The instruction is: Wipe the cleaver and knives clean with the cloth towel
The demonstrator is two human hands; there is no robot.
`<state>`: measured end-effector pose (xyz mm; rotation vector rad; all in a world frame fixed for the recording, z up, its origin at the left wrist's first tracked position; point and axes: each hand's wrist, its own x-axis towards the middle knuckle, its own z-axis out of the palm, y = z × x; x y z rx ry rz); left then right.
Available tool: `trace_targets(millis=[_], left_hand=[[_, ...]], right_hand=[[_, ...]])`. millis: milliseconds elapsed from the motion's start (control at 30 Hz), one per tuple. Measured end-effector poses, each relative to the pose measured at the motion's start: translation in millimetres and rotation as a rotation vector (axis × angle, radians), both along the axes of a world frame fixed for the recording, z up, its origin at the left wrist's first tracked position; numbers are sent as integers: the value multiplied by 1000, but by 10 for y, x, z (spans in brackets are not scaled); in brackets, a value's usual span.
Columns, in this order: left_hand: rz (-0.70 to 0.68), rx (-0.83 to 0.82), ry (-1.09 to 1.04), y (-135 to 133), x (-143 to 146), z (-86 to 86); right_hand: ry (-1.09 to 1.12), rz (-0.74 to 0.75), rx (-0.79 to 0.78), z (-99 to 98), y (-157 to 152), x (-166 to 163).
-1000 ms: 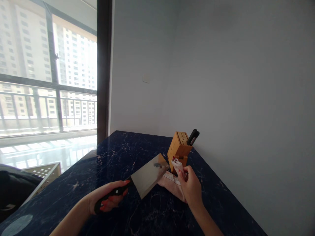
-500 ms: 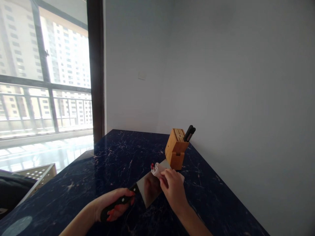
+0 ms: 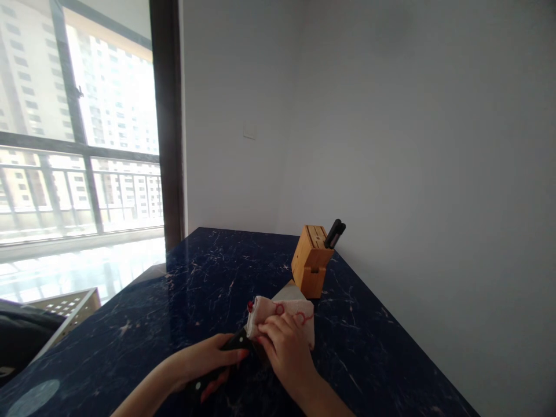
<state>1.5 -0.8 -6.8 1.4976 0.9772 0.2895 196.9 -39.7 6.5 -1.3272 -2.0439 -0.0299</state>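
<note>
My left hand (image 3: 207, 360) is wrapped round the black riveted handle of a cleaver (image 3: 290, 291). Its broad steel blade points away to the right, over the table. A small pale pink cloth (image 3: 306, 324) with red markings lies across the blade, close to the handle. My right hand (image 3: 284, 350) presses on this cloth with bent fingers, gripping it against the steel. Most of the blade is hidden under the cloth and the hand. Just beyond the blade's tip stands a wooden knife block (image 3: 309, 266).
Two black handles (image 3: 334, 233) stick out of the knife block's right side. The dark blue marbled table (image 3: 217, 272) runs up to a grey wall (image 3: 391, 145). To the left are a perforated crate (image 3: 87, 304) with dark fabric and a large window (image 3: 117, 116).
My right hand has slid the cloth along the blade towards the handle, down and to the left. The cloth now lies spread wider. My left hand still holds the cleaver, slightly shifted.
</note>
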Motion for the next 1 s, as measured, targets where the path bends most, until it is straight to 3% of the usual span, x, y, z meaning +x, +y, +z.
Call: trace_targets(millis=[233, 433, 567, 800, 1000], left_hand=[[11, 254, 122, -45, 30, 120], [72, 346, 185, -40, 88, 58], [95, 386, 177, -26, 109, 27], [87, 403, 215, -62, 148, 21], [102, 367, 200, -75, 182, 42]], right_hand=[[59, -183, -25, 49, 198, 244], [-47, -120, -25, 3, 56, 53], [-130, -130, 31, 20, 52, -19], [-52, -264, 174, 71, 325, 391], [-57, -132, 92, 55, 144, 256]])
